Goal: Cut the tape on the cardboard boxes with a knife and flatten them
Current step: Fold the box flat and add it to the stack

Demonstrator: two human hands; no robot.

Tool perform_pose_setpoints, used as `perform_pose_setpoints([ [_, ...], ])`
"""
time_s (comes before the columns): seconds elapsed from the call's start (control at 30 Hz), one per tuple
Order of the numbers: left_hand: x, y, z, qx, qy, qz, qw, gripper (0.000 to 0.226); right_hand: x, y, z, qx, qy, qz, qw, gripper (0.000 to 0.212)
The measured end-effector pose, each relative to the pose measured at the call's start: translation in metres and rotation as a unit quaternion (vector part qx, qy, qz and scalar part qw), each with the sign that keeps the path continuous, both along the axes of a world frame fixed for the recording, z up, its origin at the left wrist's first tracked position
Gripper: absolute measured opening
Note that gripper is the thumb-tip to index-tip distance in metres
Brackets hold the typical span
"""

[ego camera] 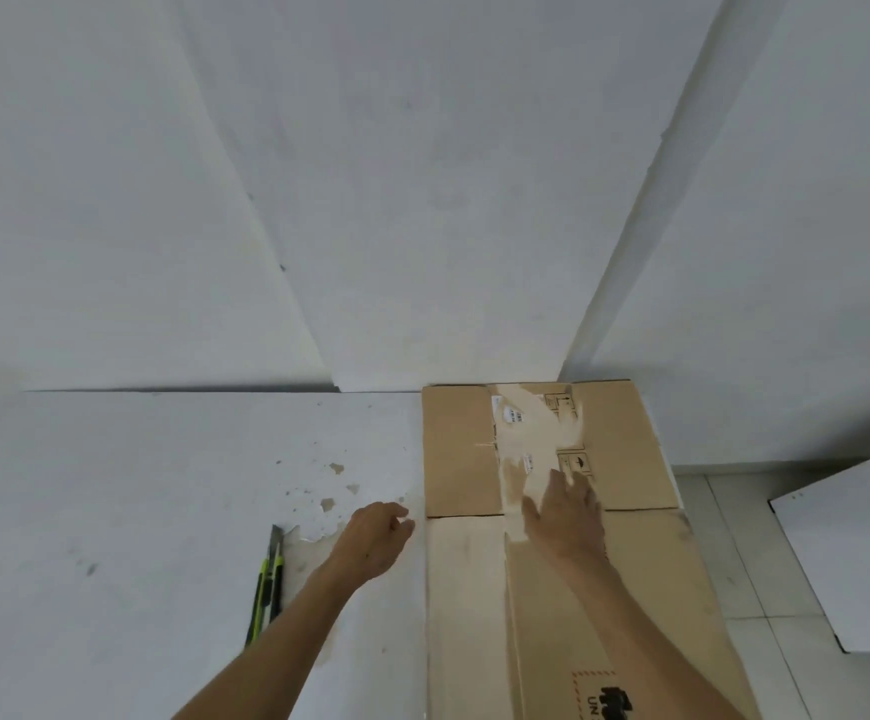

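Observation:
A brown cardboard box (464, 459) lies flat on the right part of the white table (162, 485), with torn pale tape down its middle. My right hand (565, 517) rests palm down on the cardboard, fingers straight, near the fold line. My left hand (375, 537) hovers just left of the box's edge with fingers loosely curled and nothing in it. A green and black utility knife (266, 589) lies on the table to the left of my left forearm, blade end pointing away.
White walls rise right behind the table and box. The table's paint is chipped near my left hand. To the right lies tiled floor (744, 589) and the corner of another white board (864, 563).

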State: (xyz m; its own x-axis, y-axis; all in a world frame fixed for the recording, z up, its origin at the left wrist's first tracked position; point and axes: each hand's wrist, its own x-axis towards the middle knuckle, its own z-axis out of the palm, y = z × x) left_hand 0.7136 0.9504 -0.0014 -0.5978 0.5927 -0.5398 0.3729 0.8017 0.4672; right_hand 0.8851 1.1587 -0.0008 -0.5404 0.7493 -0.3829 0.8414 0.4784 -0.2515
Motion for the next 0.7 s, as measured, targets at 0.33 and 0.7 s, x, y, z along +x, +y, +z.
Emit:
perform_pose_setpoints([
  [0.33,-0.078,-0.200,0.086,0.077,0.021,0.051,0.995,0.031,-0.126,-0.204,0.072,-0.075,0.203,0.195,0.957,0.041],
  [0.7,-0.182,-0.525,0.141,0.076,0.163,0.113,0.977,0.046,-0.279,-0.492,0.122,-0.071,0.225,0.301,0.924,0.042],
])
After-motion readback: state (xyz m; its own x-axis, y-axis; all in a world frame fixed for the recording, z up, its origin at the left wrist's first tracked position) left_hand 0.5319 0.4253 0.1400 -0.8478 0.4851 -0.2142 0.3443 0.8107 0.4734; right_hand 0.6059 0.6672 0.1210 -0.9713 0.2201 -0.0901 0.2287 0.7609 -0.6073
